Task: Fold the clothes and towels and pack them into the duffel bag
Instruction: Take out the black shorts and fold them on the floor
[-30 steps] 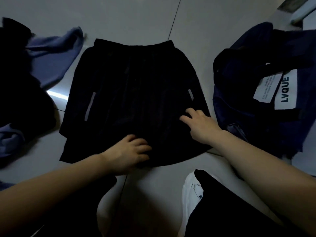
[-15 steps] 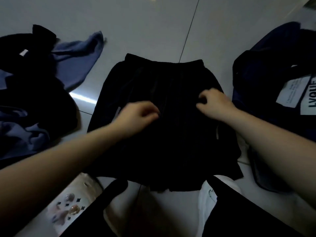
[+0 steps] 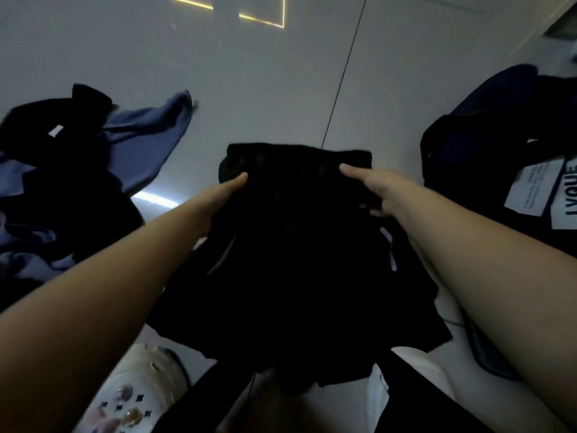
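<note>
A black pleated skirt (image 3: pixel 296 251) lies on the pale tiled floor in front of me, waistband at the far end. My left hand (image 3: pixel 226 190) grips the skirt's left side near the waistband, thumb on top, fingers hidden under the cloth. On the right side near the waistband my right hand (image 3: pixel 371 190) grips the cloth the same way. The dark navy duffel bag (image 3: pixel 487 145) with a white label stands at the right.
A heap of black and blue clothes (image 3: pixel 62 182) lies on the floor at the left. My two light shoes (image 3: pixel 137 392) and dark trouser legs are at the bottom edge. Bare grey tiles stretch beyond the skirt.
Both hands have moved from the skirt's hem up along it to the waistband end and now grip its sides. The view has tilted forward.
</note>
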Tool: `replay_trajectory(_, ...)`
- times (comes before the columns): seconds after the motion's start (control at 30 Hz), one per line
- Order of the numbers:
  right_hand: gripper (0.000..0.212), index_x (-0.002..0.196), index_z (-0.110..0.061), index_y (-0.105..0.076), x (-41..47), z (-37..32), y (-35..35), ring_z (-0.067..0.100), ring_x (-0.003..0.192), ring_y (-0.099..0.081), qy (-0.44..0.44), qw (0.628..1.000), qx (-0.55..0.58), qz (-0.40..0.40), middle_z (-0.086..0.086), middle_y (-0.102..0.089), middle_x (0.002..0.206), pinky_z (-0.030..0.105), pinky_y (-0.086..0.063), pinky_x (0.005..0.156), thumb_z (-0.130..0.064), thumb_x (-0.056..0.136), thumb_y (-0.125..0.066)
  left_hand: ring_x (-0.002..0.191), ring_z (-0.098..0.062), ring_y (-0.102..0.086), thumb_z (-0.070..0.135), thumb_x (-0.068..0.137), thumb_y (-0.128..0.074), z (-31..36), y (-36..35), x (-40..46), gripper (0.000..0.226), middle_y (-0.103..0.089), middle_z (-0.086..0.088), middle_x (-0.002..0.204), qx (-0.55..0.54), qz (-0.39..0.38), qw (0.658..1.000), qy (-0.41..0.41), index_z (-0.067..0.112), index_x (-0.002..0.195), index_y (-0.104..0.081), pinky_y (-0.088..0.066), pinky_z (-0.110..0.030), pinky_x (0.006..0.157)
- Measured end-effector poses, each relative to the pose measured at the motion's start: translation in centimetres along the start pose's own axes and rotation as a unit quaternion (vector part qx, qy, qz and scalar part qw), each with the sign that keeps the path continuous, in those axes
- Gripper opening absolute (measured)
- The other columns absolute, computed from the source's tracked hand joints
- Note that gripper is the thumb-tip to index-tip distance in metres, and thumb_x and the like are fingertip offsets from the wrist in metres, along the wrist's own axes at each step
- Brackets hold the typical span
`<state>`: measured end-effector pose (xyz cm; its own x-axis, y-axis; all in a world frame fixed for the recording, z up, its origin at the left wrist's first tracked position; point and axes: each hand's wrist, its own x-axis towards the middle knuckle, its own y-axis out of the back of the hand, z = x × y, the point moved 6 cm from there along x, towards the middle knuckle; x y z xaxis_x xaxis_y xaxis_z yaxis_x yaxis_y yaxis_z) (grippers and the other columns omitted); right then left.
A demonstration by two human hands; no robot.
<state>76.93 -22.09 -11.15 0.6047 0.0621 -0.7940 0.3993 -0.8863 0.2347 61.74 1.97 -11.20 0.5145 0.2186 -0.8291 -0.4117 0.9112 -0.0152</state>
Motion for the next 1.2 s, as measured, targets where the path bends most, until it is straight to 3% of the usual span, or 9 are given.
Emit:
replay_trajectory(0.13, 0.046, 0.105, -0.007, -0.063, -1.4, 0.0, 0.3, 0.029, 0.091, -0.067, 0.053, 0.997, -0.014, 0.049, 0.011, -0.069, 0.106, 0.041, -0.055, 0.088, -0.036, 0.074, -0.081, 0.096, -0.031, -0.062, 0.021, 0.100, -0.050, -0.2, -0.7, -0.6, 0.037, -0.061, -0.017, 0.121, 0.060, 0.074, 0.994, -0.052, 0.003, 0.132, -0.050, -0.050, -0.034, 0.084)
replay_trajectory(0.27, 0.022, 0.105, -0.019, -0.064, -5.1, -3.7, 2.3, 0.023, 0.092, -0.066, 0.197, 0.976, -0.070, 0.063, 0.004, -0.069, 0.104, 0.041, -0.053, 0.091, -0.027, 0.086, -0.071, 0.075, -0.015, -0.063, 0.011, 0.098, -0.051, 2.6, 1.9, -4.0, 0.022, -0.067, -0.004, 0.100, 0.065, 0.071, 0.981, -0.171, 0.016, 0.118, -0.056, -0.052, -0.015, 0.058)
replay_trajectory(0.4, 0.024, 0.112, -0.017, -0.063, -11.3, -9.8, 4.2, 0.016, 0.089, -0.064, 0.284, 0.952, -0.095, 0.066, -0.003, -0.066, 0.097, 0.035, -0.052, 0.087, -0.026, 0.090, -0.066, 0.070, -0.011, -0.066, 0.015, 0.089, -0.062, 6.5, 3.1, -9.2, 0.016, -0.071, 0.001, 0.086, -0.001, -0.072, 0.982, -0.175, 0.015, 0.105, -0.064, -0.052, -0.024, 0.064)
replay_trajectory(0.6, 0.030, 0.112, -0.015, -0.062, -24.1, -17.5, 5.4, 0.027, 0.097, -0.063, 0.388, 0.898, -0.155, 0.134, 0.005, -0.066, 0.106, 0.044, -0.051, 0.092, -0.025, 0.084, -0.068, 0.084, -0.019, -0.065, 0.045, 0.042, -0.094, 11.0, 2.3, -19.2, 0.067, -0.067, -0.011, 0.101, 0.088, -0.142, 0.977, -0.134, 0.013, 0.096, -0.071, -0.046, -0.036, 0.096)
replay_trajectory(0.73, 0.031, 0.116, -0.012, -0.053, -33.7, -20.7, 6.5, 0.029, 0.101, -0.056, 0.451, 0.837, -0.231, 0.209, 0.007, -0.057, 0.107, 0.041, -0.048, 0.089, -0.018, 0.086, -0.060, 0.069, -0.014, -0.070, 0.025, 0.081, -0.064, 15.9, 1.4, -29.0, 0.030, -0.072, -0.007, 0.088, -0.009, -0.152, 0.948, -0.278, 0.009, 0.106, -0.067, -0.057, -0.022, 0.064)
replay_trajectory(0.83, 0.026, 0.112, -0.010, -0.053, -39.6, -22.1, 7.7, 0.030, 0.099, -0.058, 0.525, 0.816, -0.164, 0.179, 0.010, -0.059, 0.105, 0.045, -0.048, 0.088, -0.015, 0.087, -0.056, 0.072, -0.012, -0.067, 0.016, 0.079, -0.056, 19.4, 1.4, -37.4, 0.038, -0.068, -0.005, 0.092, -0.005, -0.146, 0.902, -0.406, 0.008, 0.116, -0.060, -0.055, -0.021, 0.064)
replay_trajectory(1.0, 0.024, 0.110, -0.008, -0.055, -43.3, -19.6, 8.5, 0.027, 0.090, -0.058, 0.605, 0.744, -0.161, 0.234, 0.010, -0.061, 0.099, 0.038, -0.047, 0.078, -0.024, 0.091, -0.056, 0.085, -0.016, -0.062, 0.011, 0.091, -0.059, 21.6, 4.3, -44.9, 0.013, -0.062, -0.002, 0.095, 0.065, 0.107, 0.801, -0.585, 0.020, 0.100, -0.059, -0.051, -0.030, 0.077)
replay_trajectory(1.1, 0.016, 0.099, -0.009, -0.060, -40.2, -16.4, 7.4, 0.031, 0.087, -0.060, 0.459, 0.795, -0.354, 0.181, 0.009, -0.061, 0.088, 0.033, -0.044, 0.065, -0.020, 0.091, -0.051, 0.090, -0.026, -0.062, 0.013, 0.087, -0.067, 18.0, 4.3, -41.9, 0.018, -0.062, -0.005, 0.092, 0.207, 0.221, 0.804, -0.512, 0.017, 0.102, -0.059, -0.051, -0.041, 0.083)
replay_trajectory(1.2, 0.006, 0.084, -0.012, -0.054, -42.9, -16.6, 7.9, 0.032, 0.083, -0.059, 0.530, 0.734, -0.341, 0.254, 0.007, -0.055, 0.077, 0.033, -0.036, 0.058, -0.008, 0.084, -0.050, 0.095, -0.032, -0.064, 0.015, 0.087, -0.067, 15.2, 6.7, -40.8, 0.019, -0.067, -0.013, 0.100, 0.194, 0.310, 0.789, -0.495, 0.013, 0.105, -0.063, -0.051, -0.044, 0.085)
